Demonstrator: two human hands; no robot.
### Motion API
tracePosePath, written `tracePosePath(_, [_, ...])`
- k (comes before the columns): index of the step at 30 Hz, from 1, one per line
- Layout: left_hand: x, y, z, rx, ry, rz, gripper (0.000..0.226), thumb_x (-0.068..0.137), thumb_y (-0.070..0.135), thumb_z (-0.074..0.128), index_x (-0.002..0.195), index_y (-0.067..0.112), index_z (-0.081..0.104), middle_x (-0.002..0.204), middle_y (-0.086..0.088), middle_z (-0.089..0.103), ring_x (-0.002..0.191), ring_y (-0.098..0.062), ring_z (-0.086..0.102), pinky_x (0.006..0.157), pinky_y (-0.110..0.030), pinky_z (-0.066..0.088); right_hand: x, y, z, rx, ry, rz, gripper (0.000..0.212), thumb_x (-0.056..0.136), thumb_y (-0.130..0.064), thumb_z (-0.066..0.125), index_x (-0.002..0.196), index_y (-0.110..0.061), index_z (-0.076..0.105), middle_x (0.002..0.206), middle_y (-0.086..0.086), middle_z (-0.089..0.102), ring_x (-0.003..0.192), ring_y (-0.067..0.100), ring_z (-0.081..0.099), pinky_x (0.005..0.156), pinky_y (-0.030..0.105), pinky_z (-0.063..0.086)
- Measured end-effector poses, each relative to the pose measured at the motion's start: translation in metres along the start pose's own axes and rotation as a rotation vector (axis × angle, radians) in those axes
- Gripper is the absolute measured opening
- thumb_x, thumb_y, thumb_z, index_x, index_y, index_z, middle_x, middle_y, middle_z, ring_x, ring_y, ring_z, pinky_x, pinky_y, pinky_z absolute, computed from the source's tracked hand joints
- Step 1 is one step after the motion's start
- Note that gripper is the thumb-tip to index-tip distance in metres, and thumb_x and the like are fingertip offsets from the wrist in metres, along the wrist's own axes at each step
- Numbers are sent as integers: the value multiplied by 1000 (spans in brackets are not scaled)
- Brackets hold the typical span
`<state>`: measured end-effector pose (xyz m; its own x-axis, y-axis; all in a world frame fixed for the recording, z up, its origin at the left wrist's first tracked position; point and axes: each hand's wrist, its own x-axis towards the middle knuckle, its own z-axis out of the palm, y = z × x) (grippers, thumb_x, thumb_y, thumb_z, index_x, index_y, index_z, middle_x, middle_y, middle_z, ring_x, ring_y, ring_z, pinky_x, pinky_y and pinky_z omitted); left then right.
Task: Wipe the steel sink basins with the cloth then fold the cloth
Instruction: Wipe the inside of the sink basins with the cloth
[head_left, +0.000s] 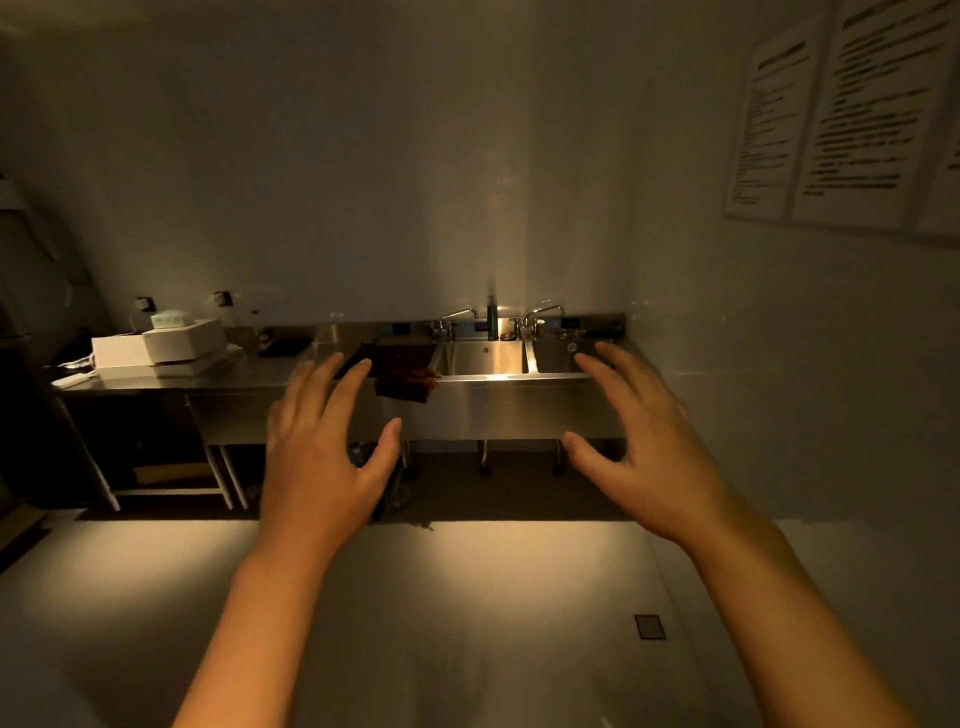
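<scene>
While nothing is yet in hand, step: approach, before any wiping.

Wall (363, 156): pale, behind the sink; printed sheets (841, 114) posted at upper right, text blurred.

Floor (467, 597): lit patch in front, a small square drain cover (650, 626) at right.

Counter (208, 376): steel, left of the basins, joined to them; white boxes (166, 345) stacked at its left end, a dark flat thing near the back, too dim to name.

Sink (519, 410): steel, three basins in a row against the wall, on legs; middle basin (488, 357) brightly lit, right basin (558, 356) dimmer, left basin (395, 353) dark and partly hidden.

Taps (498, 319): along the back edge, two spouts swung over the basins.

Left hand (322, 447): raised palm down, fingers straight and spread, thumb out, holding nothing.

Right hand (644, 441): raised likewise, fingers spread and slightly bent, thumb out, holding nothing.

Cloth (405, 382): dark brown, draped over the front rim of the left basin, hanging down the sink front, well apart from both hands.

Next move, judged: step closer, reach to the rim and take up the cloth, probably with the left hand as the nearer side, then down into a basin.

In the way: nothing between hands and cloth; spouts overhanging the basins likely to need working around; dim light on the left basin a likely hindrance to seeing dirt.
</scene>
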<state>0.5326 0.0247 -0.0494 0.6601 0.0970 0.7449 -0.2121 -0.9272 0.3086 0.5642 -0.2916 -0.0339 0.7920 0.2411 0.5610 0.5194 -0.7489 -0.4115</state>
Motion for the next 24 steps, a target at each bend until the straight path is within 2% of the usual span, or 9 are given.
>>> tracePosePath(7, [79,-83,66,-76,-55,-34,67,95,55,49,157,31,39,166,2,29,157,-23,17,121,-64,27,100,0,66,-40,-28,40,78,91,-59,59,156,-51,16,165,-23,5,154,14,10,120,50,29])
tracePosePath(14, [151,-156,118,-103,-125,-16,69,95,56,50,158,32,36,167,3,26,158,-22,14,122,-63,27,187,-3,129,-46,-7,39,75,92,-55,60,157,-44,23,167,-14,12,154,15,13,121,55,26])
tracePosePath(24, [212,-206,187,-128,-105,-5,68,94,54,52,156,29,40,165,1,31,157,-24,17,120,-63,30,262,31,178,-132,31,37,78,91,-53,63,157,-43,22,166,-13,12,151,12,12,120,44,21])
